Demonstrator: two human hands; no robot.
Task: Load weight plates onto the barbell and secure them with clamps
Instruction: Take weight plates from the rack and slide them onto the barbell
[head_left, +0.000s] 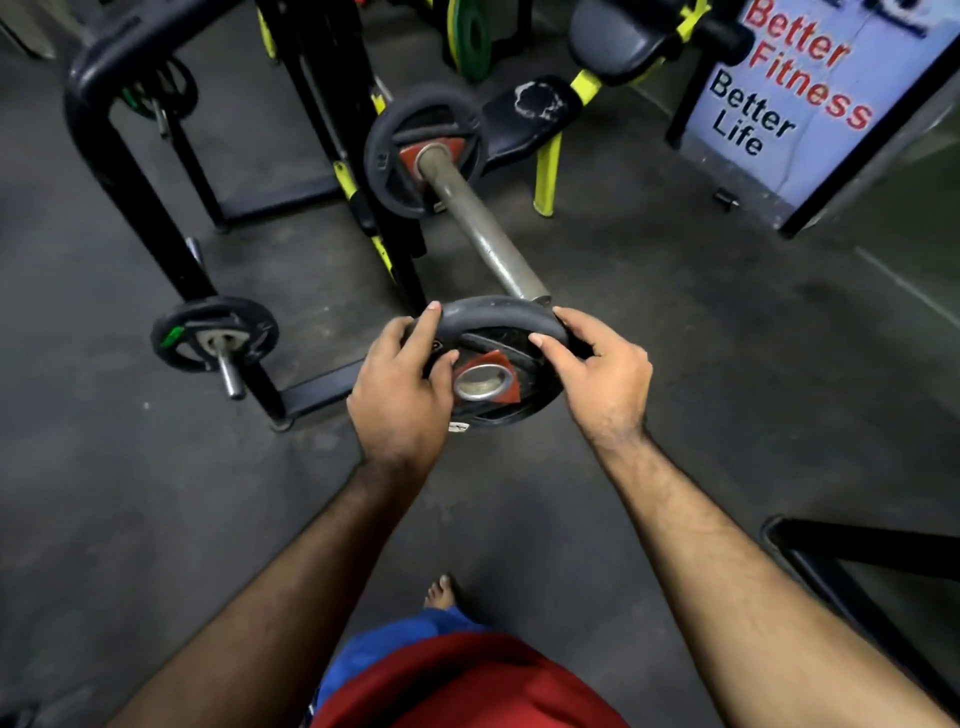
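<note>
Left hand (399, 384) and right hand (597, 364) grip a plate (498, 364) at the bar (483, 228) tip; sign (789, 88) reads "Better Fitness Better Life".

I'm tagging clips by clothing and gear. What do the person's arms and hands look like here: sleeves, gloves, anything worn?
Both forearms are bare, with no sleeves in view. The left hand and right hand wear no gloves, and no rings, watch or wrist straps show. The fingers are uncovered, with short nails.

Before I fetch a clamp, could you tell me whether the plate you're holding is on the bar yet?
Off: weight plate, gripped by left hand and right hand, shows an empty hole before the barbell.
</note>
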